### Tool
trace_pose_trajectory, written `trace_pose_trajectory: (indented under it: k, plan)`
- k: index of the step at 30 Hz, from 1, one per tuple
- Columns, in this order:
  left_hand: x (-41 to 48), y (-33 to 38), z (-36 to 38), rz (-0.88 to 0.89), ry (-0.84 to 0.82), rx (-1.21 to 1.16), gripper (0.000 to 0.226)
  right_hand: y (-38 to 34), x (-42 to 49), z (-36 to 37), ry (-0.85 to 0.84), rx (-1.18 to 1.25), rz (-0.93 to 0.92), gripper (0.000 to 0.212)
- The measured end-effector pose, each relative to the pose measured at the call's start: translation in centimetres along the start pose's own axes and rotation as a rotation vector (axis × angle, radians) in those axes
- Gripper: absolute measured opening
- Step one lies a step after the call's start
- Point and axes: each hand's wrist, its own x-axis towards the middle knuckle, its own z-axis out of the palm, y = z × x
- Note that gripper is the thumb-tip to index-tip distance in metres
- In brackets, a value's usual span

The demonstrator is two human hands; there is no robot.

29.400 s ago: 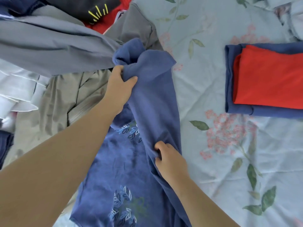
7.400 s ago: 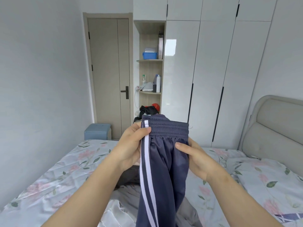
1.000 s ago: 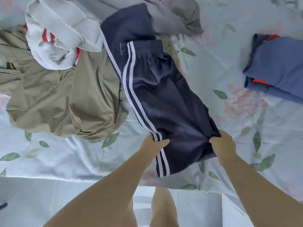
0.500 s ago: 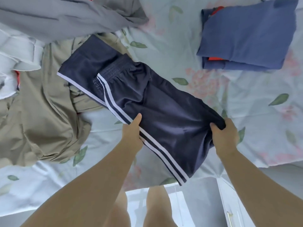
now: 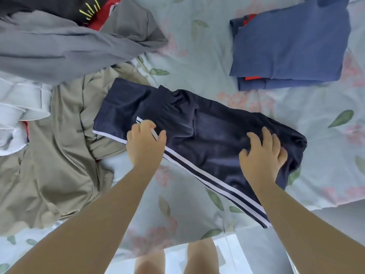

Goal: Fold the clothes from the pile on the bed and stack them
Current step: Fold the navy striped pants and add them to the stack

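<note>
Shorts (image 5: 209,135): navy, glossy, two white stripes down the near side, gathered waistband at the left end; laid flat but creased across the bed (image 5: 197,62), close to its near edge, waist end overlapping a khaki garment (image 5: 59,165)
Left grip (image 5: 146,143): fingers curled round the striped edge by the waistband
Right grip (image 5: 262,153): wide, fingers spread, pressing on the leg end
Stack (image 5: 288,42): folded blue pieces, red showing between them, far right, well apart from the shorts
Pile (image 5: 59,46): grey, white, black and red pieces, far left

Shorts (image 5: 217,139) between pile (image 5: 65,107) and stack (image 5: 286,46)
</note>
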Motion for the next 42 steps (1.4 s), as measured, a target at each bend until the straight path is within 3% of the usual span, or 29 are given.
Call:
trace_pose_trajectory:
  k: [2,4,6,8,10,11,13,16,19,21,23,24,26,28,29,31,34,37,39,40,42]
  plan:
    - [2.1,-0.5,-0.1,-0.021,0.033,-0.015,0.057,-1.2,-0.1,0.3,0.016,0.038,-0.078,0.042]
    - [4.0,-0.6,-0.2,-0.151,-0.12,-0.085,0.08,-2.7,0.0,0.7,-0.053,0.137,-0.099,0.038]
    - [5.4,-1.0,0.0,-0.255,-0.289,-0.18,0.088,-4.3,0.1,0.9,-0.132,0.357,-0.075,0.035]
    - [6.0,-1.3,-0.3,-0.38,-0.376,-0.365,0.073,-6.1,0.1,0.6,-0.217,0.586,0.016,0.033]
    - [5.7,-1.5,-0.8,-0.484,-0.468,-0.501,0.031,-7.8,0.0,0.3,-0.315,0.707,0.09,0.03]
    - [5.5,-1.7,-1.0,-0.493,-0.491,-0.511,0.023,-8.7,0.0,0.1,-0.364,0.765,0.119,0.028]
    - [5.1,-1.9,-1.0,-0.366,-0.427,-0.493,0.024,-10.6,0.4,-0.4,-0.447,0.929,0.218,0.027]
    - [3.2,-0.7,-1.5,0.029,-0.36,-0.27,0.034,-12.8,1.2,-1.2,-0.623,1.14,0.343,0.048]
    - [0.3,0.6,-1.2,0.403,-0.616,-0.209,0.02,-13.4,2.0,-1.5,-0.642,1.065,0.308,0.064]
    - [-0.8,0.7,-1.0,0.436,-0.843,-0.265,0.027,-12.6,2.4,-1.5,-0.535,1.017,0.308,0.049]
    - [-0.4,0.2,-0.8,0.282,-0.909,-0.414,0.034,-10.7,2.8,-1.6,-0.398,0.912,0.325,0.03]
    - [0.0,0.1,-0.7,0.191,-0.833,-0.492,0.025,-9.5,2.9,-1.6,-0.339,0.869,0.346,0.021]
    - [1.2,-0.4,-0.4,0.014,-0.526,-0.533,0.013,-7.3,3.0,-1.7,-0.229,0.81,0.407,0.017]
    - [2.6,-1.4,0.2,-0.076,-0.248,-0.369,0.018,-5.5,2.7,-1.5,-0.138,0.778,0.47,0.031]
    - [3.3,-2.0,0.7,-0.077,-0.194,-0.253,0.025,-4.9,2.5,-1.4,-0.119,0.756,0.48,0.039]
    - [4.2,-2.7,1.4,-0.069,-0.245,-0.05,0.043,-4.1,2.4,-0.9,-0.112,0.711,0.473,0.041]
    - [3.7,-2.1,2.1,-0.209,-0.177,-0.004,0.056,-3.5,2.5,-0.2,-0.146,0.728,0.475,0.033]
    - [3.2,-3.2,2.2,-0.731,0.134,-0.246,0.071,-3.6,2.4,-0.1,-0.183,0.734,0.487,0.022]
    - [3.4,-4.5,1.7,-0.996,0.248,-0.508,0.074,-3.9,2.1,-0.4,-0.174,0.774,0.485,0.024]
    - [3.7,-4.9,1.5,-0.999,0.245,-0.671,0.067,-4.1,2.0,-0.4,-0.15,0.795,0.478,0.028]
    - [3.9,-4.3,1.1,-0.835,0.204,-0.96,0.05,-4.6,1.7,-0.8,-0.107,0.841,0.466,0.057]
